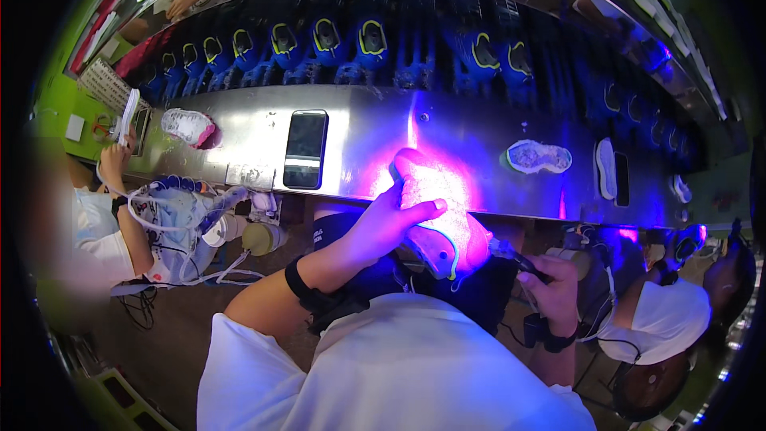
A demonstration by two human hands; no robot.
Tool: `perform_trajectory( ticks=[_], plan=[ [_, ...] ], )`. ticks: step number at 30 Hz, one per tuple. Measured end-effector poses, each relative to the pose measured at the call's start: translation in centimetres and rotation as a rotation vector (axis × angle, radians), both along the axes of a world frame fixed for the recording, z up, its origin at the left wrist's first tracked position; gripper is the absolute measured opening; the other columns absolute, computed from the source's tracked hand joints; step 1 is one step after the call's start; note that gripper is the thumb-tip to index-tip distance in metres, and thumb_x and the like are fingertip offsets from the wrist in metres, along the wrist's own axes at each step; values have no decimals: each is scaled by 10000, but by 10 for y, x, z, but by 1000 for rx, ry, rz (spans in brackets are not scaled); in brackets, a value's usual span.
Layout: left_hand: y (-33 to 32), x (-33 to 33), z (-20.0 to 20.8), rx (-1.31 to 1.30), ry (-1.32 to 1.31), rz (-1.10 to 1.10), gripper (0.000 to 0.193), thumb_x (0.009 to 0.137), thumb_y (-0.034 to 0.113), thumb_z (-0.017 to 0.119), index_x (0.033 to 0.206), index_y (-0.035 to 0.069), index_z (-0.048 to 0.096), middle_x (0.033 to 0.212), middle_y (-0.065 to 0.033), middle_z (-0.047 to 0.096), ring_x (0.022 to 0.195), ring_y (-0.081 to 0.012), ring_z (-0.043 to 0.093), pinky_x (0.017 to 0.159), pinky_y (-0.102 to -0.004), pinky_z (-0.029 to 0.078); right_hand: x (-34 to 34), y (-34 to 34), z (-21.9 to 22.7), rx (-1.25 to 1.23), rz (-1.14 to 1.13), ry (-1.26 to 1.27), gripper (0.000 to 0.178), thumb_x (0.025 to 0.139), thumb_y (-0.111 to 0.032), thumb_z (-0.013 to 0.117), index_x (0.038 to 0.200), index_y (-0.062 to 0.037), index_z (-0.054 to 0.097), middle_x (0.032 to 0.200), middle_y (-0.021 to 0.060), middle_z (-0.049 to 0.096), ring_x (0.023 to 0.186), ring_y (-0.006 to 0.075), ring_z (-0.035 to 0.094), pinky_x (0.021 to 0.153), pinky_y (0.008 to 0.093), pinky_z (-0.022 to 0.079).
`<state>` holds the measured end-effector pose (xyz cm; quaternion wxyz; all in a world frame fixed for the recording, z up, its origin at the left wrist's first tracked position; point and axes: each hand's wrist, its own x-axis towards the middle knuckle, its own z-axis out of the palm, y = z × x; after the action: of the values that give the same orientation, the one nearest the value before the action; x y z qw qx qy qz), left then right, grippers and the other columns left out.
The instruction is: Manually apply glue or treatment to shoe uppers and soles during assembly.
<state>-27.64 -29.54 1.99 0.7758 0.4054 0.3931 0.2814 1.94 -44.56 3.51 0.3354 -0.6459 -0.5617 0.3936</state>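
My left hand grips a shoe in front of my body, its thumb lying across the shoe's side. Bright pink and violet light washes over the shoe. The collar opening, with a yellow-green edge, is turned toward me. My right hand is closed round the dark handle of a slim brush-like tool. The tool's tip is close to the lower right of the shoe; whether they touch I cannot tell. A thin tube or cord seems to hang by the tool.
A metal bench runs across, with a phone on it. A pink-and-white sole lies left, a pale sole right. Beyond, dark blue shoes stand in a row. Co-workers sit either side, a sleeve left, a white shirt right.
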Motion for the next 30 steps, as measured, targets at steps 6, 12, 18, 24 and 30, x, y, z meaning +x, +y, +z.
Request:
perform_trajectory(
  ticks=[6, 12, 18, 24, 30],
  plan=[
    [-14, -25, 17, -259, -62, 35, 561, 964, 363, 706, 1350, -6, 535, 1150, -98, 678, 1000, -200, 706, 877, -376, 587, -17, 26, 51, 117, 65, -164, 312, 772, -98, 844, 1064, -16, 772, 683, 75, 607, 596, 156, 567, 576, 308, 420],
    [-15, -22, 19, -542, -260, -37, 594, 989, 445, 637, 1405, 51, 481, 1235, -119, 654, 1098, -246, 690, 880, -429, 604, -6, 49, 73, 227, 142, -201, 327, 773, -109, 848, 1083, -34, 777, 687, 82, 625, 592, 176, 579, 575, 314, 434],
    [-17, 1, 14, -919, -560, 26, 559, 994, 474, 606, 1362, 55, 557, 1178, -146, 687, 1022, -288, 712, 855, -425, 634, 17, 68, 65, 261, 146, -173, 333, 767, -106, 848, 1085, -41, 779, 695, 74, 631, 611, 184, 597, 594, 311, 454],
    [-18, 20, -17, -1169, -826, -80, 791, 970, 541, 584, 1473, -42, 401, 1190, -331, 581, 926, -360, 687, 771, -368, 649, 31, 83, 58, 246, 155, -164, 327, 769, -109, 848, 1084, -51, 784, 715, 71, 641, 628, 174, 602, 600, 304, 453],
    [-19, 33, -7, -1477, -1054, -213, 726, 953, 548, 608, 1381, -31, 512, 1128, -376, 586, 920, -359, 700, 755, -342, 660, 35, 85, 34, 250, 182, -64, 320, 765, -95, 848, 1073, -39, 781, 738, 63, 658, 651, 162, 607, 617, 307, 464]
  ],
)
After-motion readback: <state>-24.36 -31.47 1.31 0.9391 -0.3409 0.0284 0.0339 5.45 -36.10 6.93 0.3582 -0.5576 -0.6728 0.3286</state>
